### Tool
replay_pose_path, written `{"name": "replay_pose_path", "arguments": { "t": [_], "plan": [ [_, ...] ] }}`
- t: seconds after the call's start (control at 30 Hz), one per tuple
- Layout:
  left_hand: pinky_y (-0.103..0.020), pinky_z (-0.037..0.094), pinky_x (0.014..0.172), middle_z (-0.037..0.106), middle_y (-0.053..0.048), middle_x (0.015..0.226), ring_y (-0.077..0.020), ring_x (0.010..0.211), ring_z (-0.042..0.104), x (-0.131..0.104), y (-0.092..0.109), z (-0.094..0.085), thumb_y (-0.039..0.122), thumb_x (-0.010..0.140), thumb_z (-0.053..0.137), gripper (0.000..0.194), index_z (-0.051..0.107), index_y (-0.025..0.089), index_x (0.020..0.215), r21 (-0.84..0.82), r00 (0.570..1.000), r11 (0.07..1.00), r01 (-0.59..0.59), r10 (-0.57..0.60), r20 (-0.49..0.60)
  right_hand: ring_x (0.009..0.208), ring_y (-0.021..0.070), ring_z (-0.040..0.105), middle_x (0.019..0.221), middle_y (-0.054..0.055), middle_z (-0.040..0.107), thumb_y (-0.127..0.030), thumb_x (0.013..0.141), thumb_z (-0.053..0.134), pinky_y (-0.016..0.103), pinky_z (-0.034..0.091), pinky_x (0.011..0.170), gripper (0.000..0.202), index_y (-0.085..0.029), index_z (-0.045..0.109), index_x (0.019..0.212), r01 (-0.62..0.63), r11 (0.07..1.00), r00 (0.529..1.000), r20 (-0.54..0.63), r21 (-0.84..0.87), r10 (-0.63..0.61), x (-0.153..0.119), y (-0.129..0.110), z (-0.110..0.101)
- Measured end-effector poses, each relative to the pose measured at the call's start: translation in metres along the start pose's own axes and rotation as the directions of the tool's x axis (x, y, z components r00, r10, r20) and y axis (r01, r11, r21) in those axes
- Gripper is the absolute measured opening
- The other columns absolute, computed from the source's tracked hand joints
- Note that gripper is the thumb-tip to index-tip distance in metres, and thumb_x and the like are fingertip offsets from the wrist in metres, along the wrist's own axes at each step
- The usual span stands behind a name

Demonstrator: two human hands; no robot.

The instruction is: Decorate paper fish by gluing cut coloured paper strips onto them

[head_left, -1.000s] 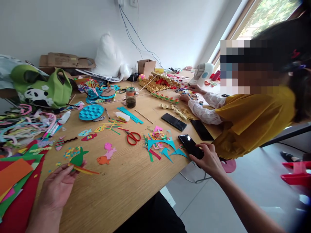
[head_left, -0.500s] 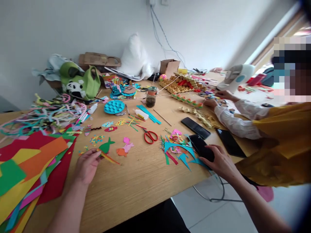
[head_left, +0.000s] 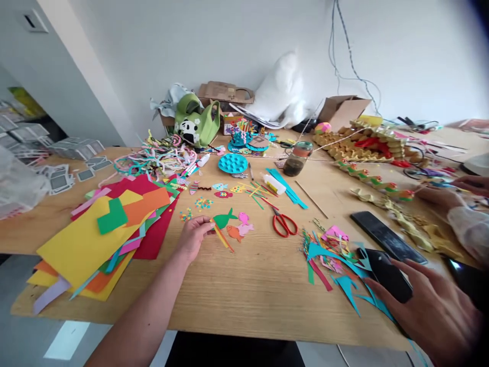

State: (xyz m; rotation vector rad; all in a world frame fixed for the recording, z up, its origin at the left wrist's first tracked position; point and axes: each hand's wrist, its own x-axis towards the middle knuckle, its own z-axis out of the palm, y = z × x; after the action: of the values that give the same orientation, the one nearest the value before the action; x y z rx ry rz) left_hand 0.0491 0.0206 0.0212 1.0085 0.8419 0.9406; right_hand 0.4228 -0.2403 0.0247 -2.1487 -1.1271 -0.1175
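My left hand (head_left: 195,235) pinches thin orange and yellow paper strips (head_left: 221,235), just left of a green paper fish (head_left: 224,219). Pink and orange paper fish (head_left: 235,233) lie beside it. On the right, my right hand (head_left: 431,300) is spread over a black phone (head_left: 389,275), its fingers apart at the phone's edges; whether it grips the phone is unclear. Blue paper scraps (head_left: 346,290) and shredded bits lie left of that hand. Red-handled scissors (head_left: 284,225) rest between my hands.
Stacked coloured paper (head_left: 76,244) covers the left side. Behind are a blue plate (head_left: 233,163), a glue bottle (head_left: 274,184) and a glass jar (head_left: 298,159). A second phone (head_left: 387,236) and a person's hands (head_left: 439,198) are at the right.
The view has turned left, so the table's contents appear further right and more of the paper stack shows. My left hand still holds the strips; my right hand remains by the phone.
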Motion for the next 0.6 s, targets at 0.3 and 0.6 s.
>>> {"name": "replay_pose_path", "arguments": {
  "t": [0.3, 0.6],
  "plan": [
    [-0.031, 0.052, 0.071, 0.07, -0.004, 0.071, -0.0166, 0.07, 0.063, -0.005, 0.002, 0.001, 0.027, 0.057, 0.079, 0.017, 0.07, 0.015, 0.066, -0.072, 0.999, 0.997, -0.039, 0.038, -0.015, 0.077, 0.0193, 0.063, 0.085, 0.006, 0.07, -0.056, 0.073, 0.067, 0.031, 0.049, 0.069, 0.043, -0.017, 0.066, 0.089, -0.282, 0.69, 0.741, 0.608, 0.666, -0.284, 0.018, -0.238, 0.133],
    [-0.027, 0.048, 0.059, 0.064, -0.001, 0.06, -0.012, 0.056, 0.056, -0.007, 0.005, 0.004, 0.025, 0.059, 0.076, 0.013, 0.069, 0.015, 0.061, -0.104, 0.998, 0.992, -0.065, 0.065, -0.004, 0.053, 0.011, 0.045, 0.058, 0.0, 0.058, -0.051, 0.067, 0.07, 0.025, 0.031, 0.051, 0.035, -0.018, 0.06, 0.062, -0.348, 0.625, 0.714, 0.629, 0.699, -0.307, -0.002, -0.259, 0.188]
  ]
}}
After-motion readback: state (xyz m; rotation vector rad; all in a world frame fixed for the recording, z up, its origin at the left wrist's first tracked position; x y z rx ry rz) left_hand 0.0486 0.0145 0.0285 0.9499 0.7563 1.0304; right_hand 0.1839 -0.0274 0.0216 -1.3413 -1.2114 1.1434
